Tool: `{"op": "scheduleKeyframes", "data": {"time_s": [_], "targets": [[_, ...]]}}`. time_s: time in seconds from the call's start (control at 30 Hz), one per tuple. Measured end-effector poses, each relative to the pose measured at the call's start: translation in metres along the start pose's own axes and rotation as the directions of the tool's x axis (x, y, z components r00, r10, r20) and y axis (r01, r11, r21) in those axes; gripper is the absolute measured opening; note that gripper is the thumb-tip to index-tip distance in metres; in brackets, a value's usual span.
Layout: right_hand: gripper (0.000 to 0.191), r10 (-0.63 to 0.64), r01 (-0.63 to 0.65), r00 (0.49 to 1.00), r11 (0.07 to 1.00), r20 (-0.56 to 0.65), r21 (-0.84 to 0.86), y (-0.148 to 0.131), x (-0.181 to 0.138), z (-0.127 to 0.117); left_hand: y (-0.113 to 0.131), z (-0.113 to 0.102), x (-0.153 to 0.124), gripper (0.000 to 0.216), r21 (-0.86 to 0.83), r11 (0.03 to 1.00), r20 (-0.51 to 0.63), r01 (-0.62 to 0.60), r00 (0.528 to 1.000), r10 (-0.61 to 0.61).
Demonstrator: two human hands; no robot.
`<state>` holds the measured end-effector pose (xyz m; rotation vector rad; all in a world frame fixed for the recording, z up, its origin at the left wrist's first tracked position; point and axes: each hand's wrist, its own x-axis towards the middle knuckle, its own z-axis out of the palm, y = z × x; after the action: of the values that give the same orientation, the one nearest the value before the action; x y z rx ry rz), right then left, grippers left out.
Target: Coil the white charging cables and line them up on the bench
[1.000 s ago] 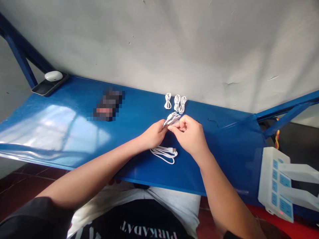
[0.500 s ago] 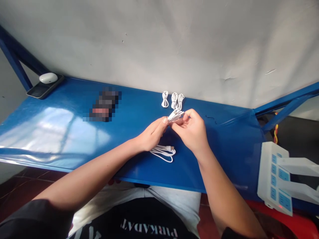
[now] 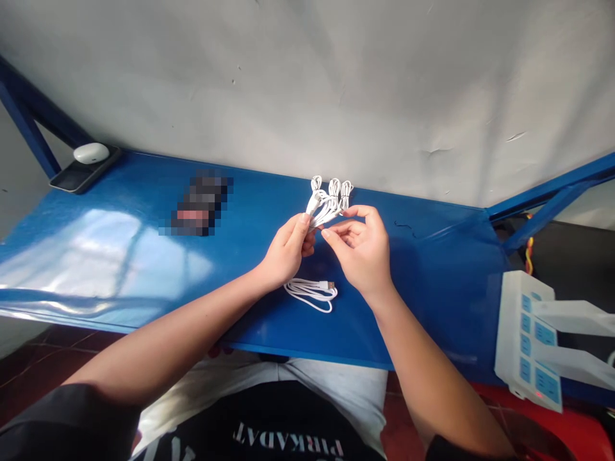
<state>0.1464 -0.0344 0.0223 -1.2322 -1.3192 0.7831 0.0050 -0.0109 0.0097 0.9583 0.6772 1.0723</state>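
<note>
My left hand [image 3: 287,248] grips a folded white USB cable [image 3: 325,210] between thumb and fingers, its loops pointing away from me. Close against the near edge of that cable is my right hand [image 3: 364,250], thumb and fingertip pinched together; what they hold is too small to make out. Behind the held cable, three bundled white cables [image 3: 334,188] lie by the wall, each cinched at its middle. Nearer to me, partly behind my left wrist, a loosely looped white USB cable [image 3: 310,291] rests on the blue table [image 3: 432,288], its metal plug to the right.
A thin black tie [image 3: 404,225] lies right of my hands. On the left are a pixelated dark object [image 3: 199,202] and a black tray [image 3: 79,176] with a white rounded case [image 3: 91,153]. A white power strip [image 3: 528,339] with plugs stands at the right edge.
The held cable has turned so its loops point away from me, in my left hand. My right fingers have moved from its far end to its near edge.
</note>
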Motion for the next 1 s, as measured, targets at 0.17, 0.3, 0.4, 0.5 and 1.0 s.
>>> {"op": "scheduleKeyframes", "data": {"time_s": [0.17,0.3,0.4,0.5,1.0], "targets": [[0.034,-0.019,0.019,1.000,1.000,0.015,-0.008,0.004,0.003,-0.005,0.003,-0.002,0.001,0.041,-0.034,0.999,0.010,0.005,1.000,-0.004],[0.026,-0.060,0.064,0.993,0.997,0.102,-0.035,0.009,0.005,-0.009,0.006,-0.006,0.002,0.040,-0.054,0.997,0.041,0.055,0.998,-0.053],[0.016,-0.137,0.158,0.974,0.981,0.180,-0.111,0.009,0.005,-0.009,0.010,-0.008,0.002,0.038,-0.080,0.990,0.059,0.115,0.992,-0.111],[0.015,-0.227,0.266,0.953,0.944,0.198,-0.197,0.007,0.004,-0.007,0.013,-0.010,0.003,0.036,-0.118,0.983,0.051,0.139,0.990,-0.134],[0.019,-0.154,0.175,0.970,0.979,0.188,-0.101,0.011,0.009,-0.008,0.018,-0.014,0.003,0.044,-0.043,0.960,0.205,0.275,0.943,-0.261]]}}
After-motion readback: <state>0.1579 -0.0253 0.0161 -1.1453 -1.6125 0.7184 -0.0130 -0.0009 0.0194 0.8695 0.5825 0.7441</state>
